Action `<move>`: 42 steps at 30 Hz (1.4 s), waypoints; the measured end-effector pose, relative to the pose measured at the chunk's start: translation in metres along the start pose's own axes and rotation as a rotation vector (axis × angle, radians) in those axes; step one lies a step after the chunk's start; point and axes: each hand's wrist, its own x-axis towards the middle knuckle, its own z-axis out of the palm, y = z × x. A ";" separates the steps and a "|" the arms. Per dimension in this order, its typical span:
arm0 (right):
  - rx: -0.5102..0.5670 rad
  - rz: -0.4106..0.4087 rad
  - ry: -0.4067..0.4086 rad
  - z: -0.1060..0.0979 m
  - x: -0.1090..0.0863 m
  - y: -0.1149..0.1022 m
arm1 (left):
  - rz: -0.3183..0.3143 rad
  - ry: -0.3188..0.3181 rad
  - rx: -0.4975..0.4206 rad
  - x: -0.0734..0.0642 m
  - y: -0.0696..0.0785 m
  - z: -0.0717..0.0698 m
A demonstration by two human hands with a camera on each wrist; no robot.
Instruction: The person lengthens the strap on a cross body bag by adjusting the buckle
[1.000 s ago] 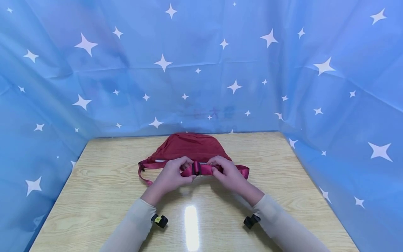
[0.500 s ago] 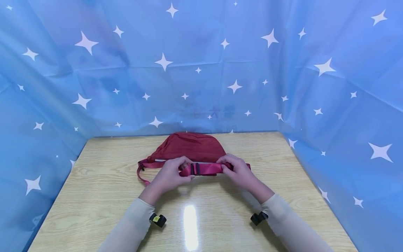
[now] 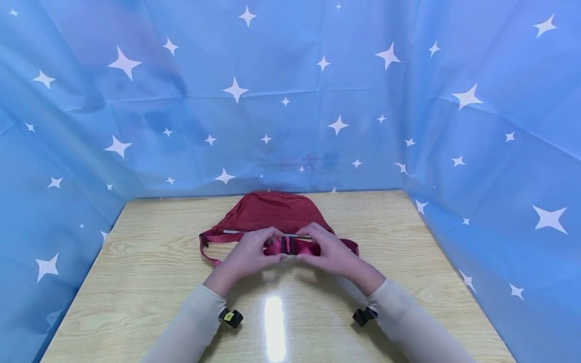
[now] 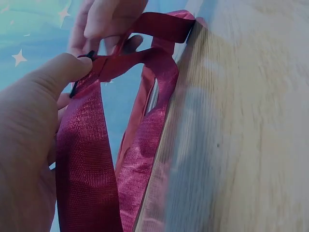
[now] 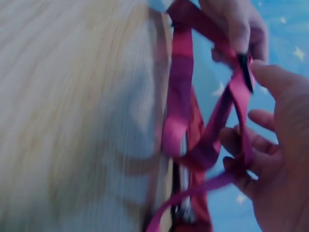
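Observation:
A dark red waist bag lies at the back of the table, its strap raised in front of it. A black slide buckle is threaded on the strap between the two hands. My left hand pinches the buckle's left side and the webbing there; in the left wrist view the thumb lies on the buckle's end. From the right, my right hand holds the strap close to the buckle. Its thumb is at the buckle in the right wrist view, and its fingers curl about the loose webbing.
The wooden table extends around the bag. A blue star-printed curtain stands behind it and along both sides. A loop of strap with a small black fitting lies left of the bag.
Half a second ago my right hand drew the strap out to the right; now it is back left beside the buckle. The webbing loop at the buckle flattened, then bulged again. My left hand barely moved.

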 end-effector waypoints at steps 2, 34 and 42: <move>-0.038 -0.034 -0.017 0.003 0.006 -0.006 | 0.006 -0.011 0.006 0.000 0.001 0.000; 0.090 -0.189 0.037 0.000 0.002 -0.008 | -0.039 -0.111 -0.173 -0.005 0.001 -0.012; 0.119 -0.233 0.022 0.003 0.004 -0.008 | 0.000 -0.131 -0.204 0.002 0.008 -0.008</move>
